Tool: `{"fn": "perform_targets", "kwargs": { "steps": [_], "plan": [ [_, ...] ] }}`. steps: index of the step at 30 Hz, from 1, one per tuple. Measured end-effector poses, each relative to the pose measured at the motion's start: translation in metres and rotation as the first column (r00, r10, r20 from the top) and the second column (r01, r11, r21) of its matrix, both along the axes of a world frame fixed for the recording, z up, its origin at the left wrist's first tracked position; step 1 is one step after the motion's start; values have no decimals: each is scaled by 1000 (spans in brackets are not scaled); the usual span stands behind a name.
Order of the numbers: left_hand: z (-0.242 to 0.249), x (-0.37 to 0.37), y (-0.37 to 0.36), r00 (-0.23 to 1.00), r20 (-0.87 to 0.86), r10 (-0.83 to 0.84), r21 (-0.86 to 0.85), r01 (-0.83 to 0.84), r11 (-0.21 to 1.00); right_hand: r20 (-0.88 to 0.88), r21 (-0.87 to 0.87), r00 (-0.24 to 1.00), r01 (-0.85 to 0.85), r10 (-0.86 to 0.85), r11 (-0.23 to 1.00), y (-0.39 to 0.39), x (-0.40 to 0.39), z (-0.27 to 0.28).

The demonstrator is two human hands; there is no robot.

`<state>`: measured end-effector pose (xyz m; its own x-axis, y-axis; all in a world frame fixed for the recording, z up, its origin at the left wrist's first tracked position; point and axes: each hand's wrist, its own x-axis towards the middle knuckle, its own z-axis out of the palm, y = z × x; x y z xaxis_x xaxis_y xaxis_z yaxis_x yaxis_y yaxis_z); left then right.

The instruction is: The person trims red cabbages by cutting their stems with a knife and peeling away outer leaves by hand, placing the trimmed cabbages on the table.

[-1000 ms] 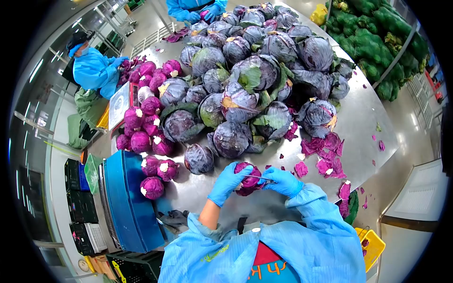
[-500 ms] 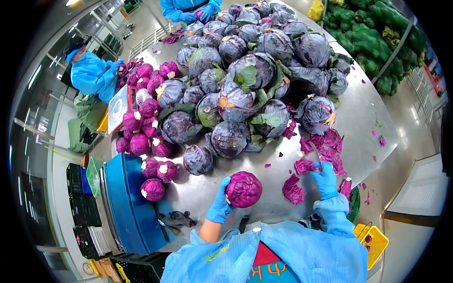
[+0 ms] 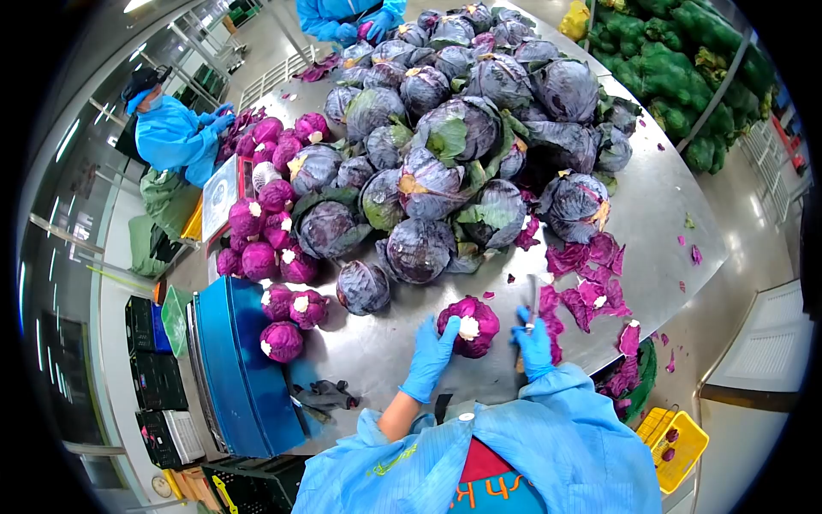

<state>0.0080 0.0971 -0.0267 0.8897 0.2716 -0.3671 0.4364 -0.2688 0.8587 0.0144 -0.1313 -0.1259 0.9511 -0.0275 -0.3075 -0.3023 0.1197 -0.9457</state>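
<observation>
My left hand (image 3: 431,355), in a blue glove, grips the left side of a peeled red cabbage (image 3: 479,337). The cabbage's white cut stem end faces up toward me, and it sits at or just over the metal table. A knife (image 3: 535,301) is in my right hand (image 3: 534,344), also gloved, with its blade pointing away from me. That hand is just right of the cabbage, apart from it. Beside the knife lie loose purple leaves (image 3: 589,300). Untrimmed cabbages (image 3: 417,250) with dark outer leaves are heaped in front of both hands.
Peeled cabbages (image 3: 282,341) are grouped at the left, near a scale (image 3: 221,195) and a blue bin (image 3: 244,368). A yellow basket (image 3: 683,450) stands low at the right. Two co-workers in blue (image 3: 175,137) work along the table's far and left sides.
The cabbage has turned so its white stem end shows, and has shifted right. My right hand has moved left with the knife, closer to the cabbage. More leaves lie at the right.
</observation>
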Motion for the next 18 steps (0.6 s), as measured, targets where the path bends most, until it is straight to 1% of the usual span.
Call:
{"fn": "perform_targets", "kwargs": {
  "steps": [1, 2, 3, 4, 5, 6, 8, 9, 10, 11, 13, 14, 15, 17, 18],
  "plan": [
    [-7, 4, -5, 970, 233, -69, 330, -12, 944, 27, -26, 991, 134, -133, 991, -11, 2, -2],
    [-12, 8, 0, 913, 337, -231, 390, 88, 916, 64, -44, 977, 207, -204, 977, -28, 2, -2],
    [-5, 11, 1, 899, 332, -286, 264, 203, 943, 100, -62, 957, 279, -272, 958, -46, 2, 7],
    [1, 13, 1, 879, 337, -338, 130, 312, 941, 80, -47, 938, 342, -338, 938, -64, -1, 10],
    [5, 17, 3, 854, 350, -385, -4, 413, 911, 60, -31, 914, 403, -401, 915, -82, -3, 10],
    [7, 18, 7, 793, 350, -499, 112, 493, 863, 79, -39, 905, 423, -419, 905, -99, -9, 5],
    [10, 19, 6, 764, 328, -556, 223, 509, 831, 163, -106, 891, 443, -424, 890, -121, -21, -2],
    [12, 19, 6, 752, 313, -580, 279, 510, 813, 205, -129, 883, 452, -423, 882, -123, -26, 9],
    [17, 19, 1, 790, 270, -551, 317, 467, 825, 260, -225, 889, 436, -377, 872, -123, -28, 22],
    [21, 18, -3, 804, 260, -535, 330, 447, 832, 271, -234, 893, 422, -359, 876, -117, -29, 33],
    [24, 14, -12, 839, 243, -487, 350, 393, 850, 294, -256, 906, 382, -305, 888, -78, -25, 79],
    [20, 12, -15, 835, 288, -468, 368, 355, 859, 219, -229, 949, 275, -226, 934, -68, -25, 85],
    [20, 10, -19, 851, 279, -445, 352, 340, 872, 45, -188, 986, 163, -157, 969, -57, -21, 90],
    [7, 7, -22, 854, 285, -435, 407, 303, 861, 29, -315, 999, -28, 39, 949, -35, -20, 91],
    [17, 7, -23, 868, 207, -452, 403, 346, 848, 1, -280, 1000, -26, 27, 960, -26, -19, 93]
  ]
}}
